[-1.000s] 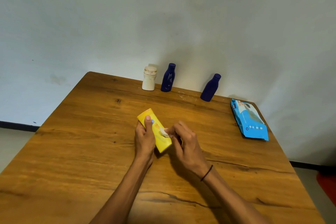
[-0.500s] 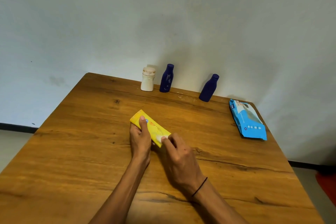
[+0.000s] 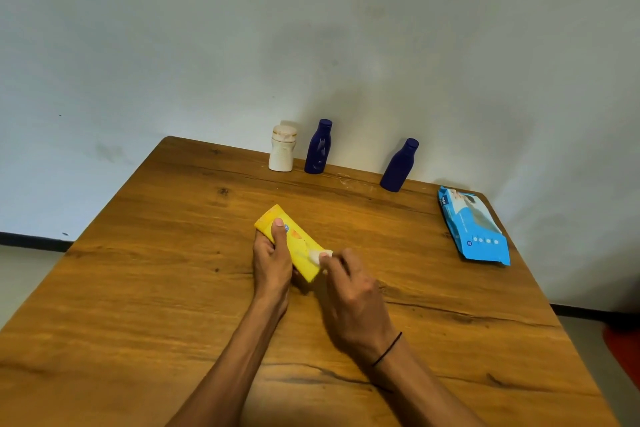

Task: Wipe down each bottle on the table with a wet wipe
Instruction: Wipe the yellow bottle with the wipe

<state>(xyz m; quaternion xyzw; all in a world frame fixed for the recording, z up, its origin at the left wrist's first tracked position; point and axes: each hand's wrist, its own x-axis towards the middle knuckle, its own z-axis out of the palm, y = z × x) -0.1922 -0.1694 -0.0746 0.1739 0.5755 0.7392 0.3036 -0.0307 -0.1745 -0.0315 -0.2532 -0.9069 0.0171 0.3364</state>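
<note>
Left grip point(image 3: 272, 258) around flat yellow bottle point(image 3: 294, 244)

I am at a wooden table point(image 3: 166, 288) pushed against a bare, pale wall point(image 3: 242, 45) in what looks like a plain room of a home; the plaster is scuffed and marked with small dark specks; a dark skirting strip point(image 3: 34, 241) runs along its foot above a light floor point(image 3: 20, 274); the tabletop is grained and knotted, with dark cracks near my side; household toiletries stand at the far edge, a white bottle point(image 3: 283, 152) and two dark blue bottles point(image 3: 318, 146) point(image 3: 399, 166); a blue pack of wet wipes point(image 3: 474, 230) lies flat near the right edge; something red-orange point(image 3: 623, 354) shows on the floor at the right, too cut off to tell what.
</note>
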